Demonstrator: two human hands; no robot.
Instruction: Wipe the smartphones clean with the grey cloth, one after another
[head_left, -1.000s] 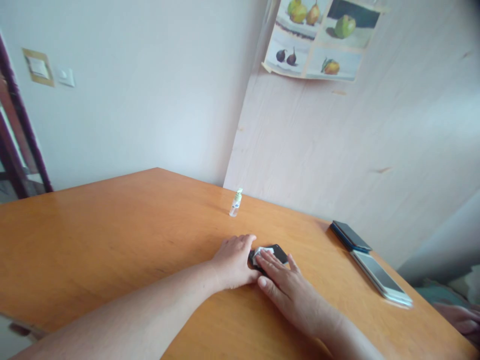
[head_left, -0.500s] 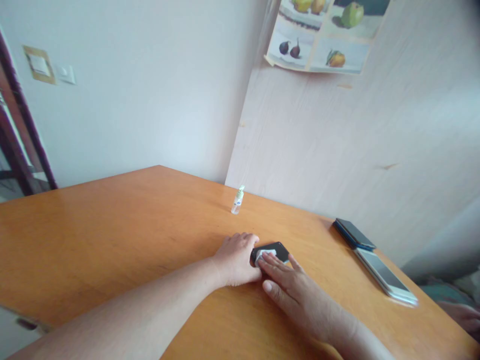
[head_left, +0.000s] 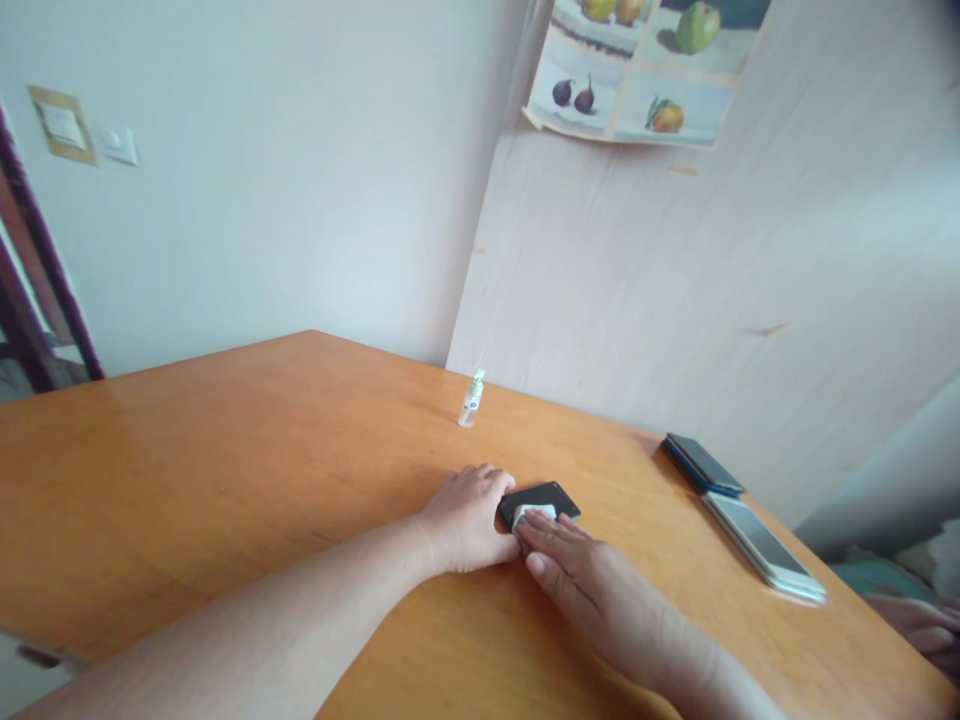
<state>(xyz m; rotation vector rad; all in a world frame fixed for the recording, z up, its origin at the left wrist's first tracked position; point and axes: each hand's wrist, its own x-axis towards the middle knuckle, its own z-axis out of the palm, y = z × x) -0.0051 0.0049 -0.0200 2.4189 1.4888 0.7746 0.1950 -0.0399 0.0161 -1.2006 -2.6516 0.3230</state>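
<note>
A home-like room: a wooden bench (head_left: 225, 450) stands against pale walls (head_left: 300, 180), which bear switches (head_left: 64, 126) and a taped-up sheet of fruit paintings (head_left: 634, 85); the blurred heap (head_left: 885, 572) at far right may be bedding.

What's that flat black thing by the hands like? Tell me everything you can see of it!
The black thing looks like a phone: thin, flat, dark and smooth, with a tiny pale spot near its far right corner. It lies flat on the table. The left hand is around its left end, thumb on the near side and fingers on the far side. The right hand rests its fingers on a white cloth that covers part of it. What it's made of is hard to tell.
</note>
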